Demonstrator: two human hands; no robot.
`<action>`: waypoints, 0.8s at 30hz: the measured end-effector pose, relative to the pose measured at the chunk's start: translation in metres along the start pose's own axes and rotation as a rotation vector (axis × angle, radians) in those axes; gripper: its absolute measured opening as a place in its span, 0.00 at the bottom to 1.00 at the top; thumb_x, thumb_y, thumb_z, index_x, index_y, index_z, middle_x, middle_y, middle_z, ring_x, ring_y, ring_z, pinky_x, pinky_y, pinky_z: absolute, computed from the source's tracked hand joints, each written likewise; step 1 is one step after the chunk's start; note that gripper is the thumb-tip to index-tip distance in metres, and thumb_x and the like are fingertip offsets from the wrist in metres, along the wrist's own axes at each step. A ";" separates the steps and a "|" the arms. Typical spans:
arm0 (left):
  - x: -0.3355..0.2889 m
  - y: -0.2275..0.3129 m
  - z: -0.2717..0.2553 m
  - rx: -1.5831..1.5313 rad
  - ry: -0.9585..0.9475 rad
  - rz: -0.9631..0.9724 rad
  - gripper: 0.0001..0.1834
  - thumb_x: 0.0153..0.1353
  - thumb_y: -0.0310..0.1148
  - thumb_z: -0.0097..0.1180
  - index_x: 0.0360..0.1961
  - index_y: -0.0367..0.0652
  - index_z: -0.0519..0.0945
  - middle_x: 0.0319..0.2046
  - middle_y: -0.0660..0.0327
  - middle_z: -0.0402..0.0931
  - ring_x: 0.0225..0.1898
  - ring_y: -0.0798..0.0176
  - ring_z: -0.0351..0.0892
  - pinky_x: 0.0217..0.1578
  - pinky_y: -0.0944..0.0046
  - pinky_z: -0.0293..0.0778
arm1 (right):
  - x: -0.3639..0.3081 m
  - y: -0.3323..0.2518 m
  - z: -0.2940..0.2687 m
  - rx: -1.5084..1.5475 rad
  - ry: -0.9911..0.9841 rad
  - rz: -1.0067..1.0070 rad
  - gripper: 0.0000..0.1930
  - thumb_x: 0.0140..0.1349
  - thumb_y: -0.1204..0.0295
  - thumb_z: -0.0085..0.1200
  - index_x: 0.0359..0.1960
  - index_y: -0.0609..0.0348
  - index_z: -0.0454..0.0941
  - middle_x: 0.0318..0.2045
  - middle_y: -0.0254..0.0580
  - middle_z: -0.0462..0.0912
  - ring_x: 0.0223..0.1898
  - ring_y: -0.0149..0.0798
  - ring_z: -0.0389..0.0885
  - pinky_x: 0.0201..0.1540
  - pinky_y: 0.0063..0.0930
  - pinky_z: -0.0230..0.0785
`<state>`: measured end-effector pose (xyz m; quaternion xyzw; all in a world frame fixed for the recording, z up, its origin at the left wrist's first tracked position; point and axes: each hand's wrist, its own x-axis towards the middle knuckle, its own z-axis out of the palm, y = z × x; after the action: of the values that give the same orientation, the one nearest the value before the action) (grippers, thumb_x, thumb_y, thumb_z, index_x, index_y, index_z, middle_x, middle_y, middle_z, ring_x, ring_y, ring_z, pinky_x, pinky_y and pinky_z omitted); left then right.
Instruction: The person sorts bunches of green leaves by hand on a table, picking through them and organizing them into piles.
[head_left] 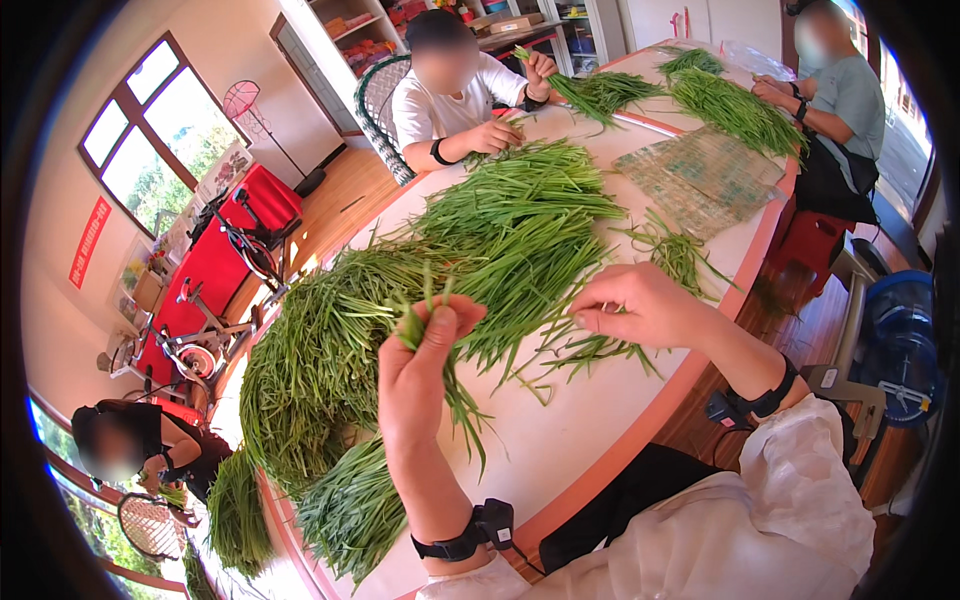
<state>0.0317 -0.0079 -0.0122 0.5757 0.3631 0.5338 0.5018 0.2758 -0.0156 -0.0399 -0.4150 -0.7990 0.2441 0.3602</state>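
Note:
My left hand (418, 375) is raised above the table, its fingers closed round a small bunch of garlic chives (462, 408). Ends of the bunch stick up past the thumb, and the long leaves hang below the fingers. To its right, my right hand (640, 305) is held with thumb and fingertips pinched together over scattered loose leaves (595, 350); whether anything thin is between them I cannot make out. A large heap of garlic chives (320, 350) lies beyond and left of my left hand. Another thick pile (525, 210) spreads ahead of both hands.
Across the white table (560, 405), a seated person (450, 90) handles chives. Another person (840, 105) sits at the far right, a third (150, 440) at the lower left. A greenish patterned sheet (700, 175) lies right of the piles. A blue water bottle (900, 345) stands beyond the right edge.

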 end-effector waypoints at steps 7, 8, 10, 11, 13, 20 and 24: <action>-0.009 -0.001 0.012 0.159 -0.354 -0.112 0.13 0.63 0.30 0.46 0.41 0.30 0.74 0.24 0.62 0.74 0.26 0.71 0.70 0.31 0.72 0.67 | 0.015 -0.034 0.010 -0.021 0.049 -0.191 0.06 0.53 0.70 0.55 0.29 0.59 0.78 0.24 0.41 0.77 0.28 0.42 0.75 0.31 0.32 0.67; -0.009 0.001 0.011 0.162 -0.346 -0.128 0.13 0.63 0.30 0.46 0.41 0.30 0.74 0.23 0.63 0.73 0.25 0.72 0.70 0.30 0.72 0.67 | 0.016 -0.036 0.010 0.000 0.071 -0.181 0.06 0.53 0.70 0.56 0.29 0.59 0.78 0.24 0.41 0.77 0.28 0.42 0.75 0.31 0.32 0.67; -0.009 0.005 0.008 0.167 -0.331 -0.159 0.13 0.63 0.30 0.46 0.41 0.30 0.74 0.21 0.64 0.71 0.23 0.72 0.68 0.28 0.73 0.66 | 0.019 -0.039 0.012 0.060 0.088 -0.150 0.08 0.53 0.70 0.57 0.28 0.62 0.76 0.24 0.40 0.77 0.26 0.36 0.76 0.29 0.28 0.68; -0.010 0.005 0.008 0.181 -0.323 -0.151 0.12 0.63 0.31 0.46 0.41 0.31 0.73 0.20 0.66 0.69 0.22 0.73 0.67 0.26 0.73 0.65 | 0.019 -0.039 0.015 0.120 0.112 -0.137 0.08 0.53 0.69 0.58 0.28 0.62 0.76 0.24 0.40 0.77 0.25 0.35 0.76 0.28 0.27 0.68; -0.011 0.005 0.006 0.211 -0.334 -0.150 0.12 0.63 0.32 0.47 0.41 0.33 0.74 0.20 0.67 0.69 0.21 0.75 0.66 0.24 0.74 0.64 | 0.020 -0.041 0.019 0.227 0.135 -0.100 0.09 0.53 0.69 0.58 0.28 0.63 0.75 0.24 0.39 0.78 0.25 0.32 0.76 0.28 0.24 0.69; -0.013 0.007 0.005 0.203 -0.365 -0.102 0.11 0.63 0.31 0.46 0.40 0.34 0.74 0.21 0.66 0.70 0.24 0.73 0.67 0.27 0.73 0.65 | 0.022 -0.048 0.019 0.197 0.175 -0.102 0.09 0.53 0.69 0.59 0.30 0.63 0.77 0.24 0.40 0.79 0.25 0.32 0.76 0.28 0.23 0.68; -0.010 0.002 0.001 0.112 -0.437 -0.133 0.11 0.64 0.31 0.46 0.41 0.34 0.74 0.22 0.66 0.71 0.25 0.73 0.68 0.28 0.72 0.66 | 0.024 -0.044 0.022 0.048 0.295 -0.271 0.09 0.54 0.69 0.58 0.33 0.62 0.79 0.26 0.41 0.80 0.28 0.36 0.76 0.30 0.25 0.68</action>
<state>0.0306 -0.0184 -0.0127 0.6792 0.3120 0.3414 0.5699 0.2278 -0.0213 -0.0149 -0.3261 -0.7801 0.1488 0.5128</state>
